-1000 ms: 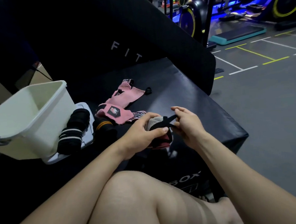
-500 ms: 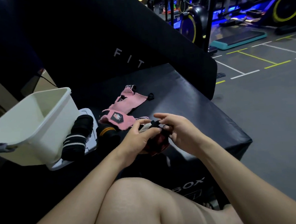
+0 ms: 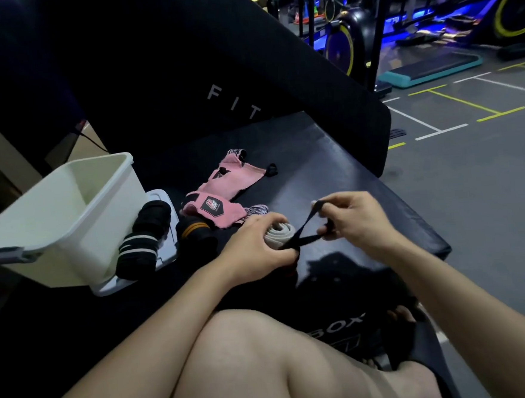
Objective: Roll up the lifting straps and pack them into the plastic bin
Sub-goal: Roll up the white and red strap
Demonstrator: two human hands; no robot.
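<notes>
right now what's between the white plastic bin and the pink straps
In the head view, two rolled black straps lie between the white plastic bin and the pink straps.

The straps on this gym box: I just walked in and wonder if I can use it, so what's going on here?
A seated person is rolling up a lifting strap. The left hand grips the rolled strap, and the right hand pulls its black loop taut. Two black rolled straps lie by the white plastic bin, not yet packed, and pink straps lie unrolled on the black box.
</notes>
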